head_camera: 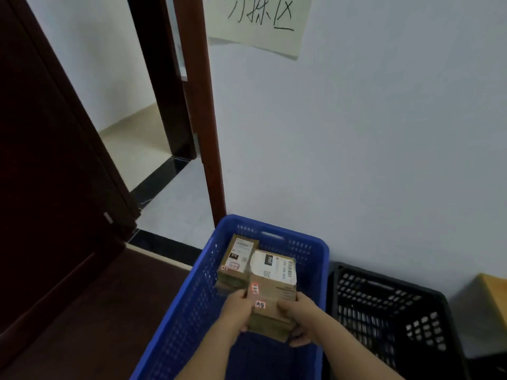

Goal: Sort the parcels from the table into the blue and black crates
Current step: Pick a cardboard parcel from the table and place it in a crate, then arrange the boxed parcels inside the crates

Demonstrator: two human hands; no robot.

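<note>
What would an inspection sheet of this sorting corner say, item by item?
Surface: dark floor under the crates; no table in view.
Job's things: blue crate holds one labelled parcel; a second held parcel is over it. Black crate stands beside it; no parcel visible inside.
Clutter: nothing seen.
Grips: left hand and right hand hold the second parcel by its sides.
Cables: nothing seen.
Surroundings: white wall, handwritten paper sign, open dark door, wooden corner.
</note>
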